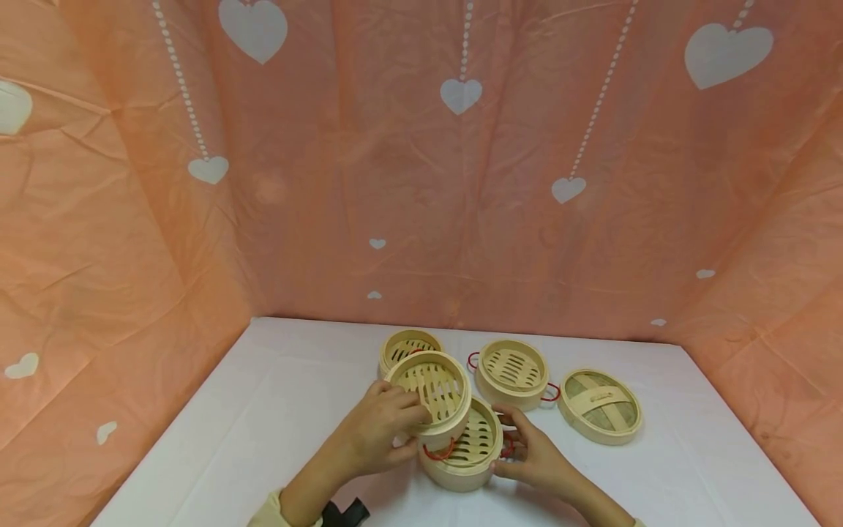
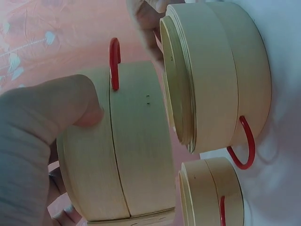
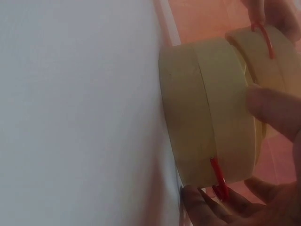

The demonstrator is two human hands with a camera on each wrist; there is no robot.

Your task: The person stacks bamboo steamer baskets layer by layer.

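My left hand (image 1: pixel 388 428) grips a round bamboo steamer basket (image 1: pixel 449 433) by its side, thumb (image 2: pixel 89 110) on the outer wall. This basket is raised and tilted, its slatted inside showing in the head view and a red loop handle hanging at its near side. Below it a second bamboo steamer basket (image 1: pixel 454 480) sits on the table, partly covered by the raised one. My right hand (image 1: pixel 536 457) holds that lower basket at its right side, thumb and fingers spread around the wall beside a red handle (image 3: pixel 218 176).
Behind the raised basket stands another bamboo steamer basket (image 1: pixel 384 359), partly hidden. A further steamer basket (image 1: pixel 510 395) with red handles is at the back right. A woven bamboo lid (image 1: pixel 601 432) lies to its right. An orange curtain (image 1: pixel 408 183) with hearts surrounds the white table (image 1: pixel 263 410).
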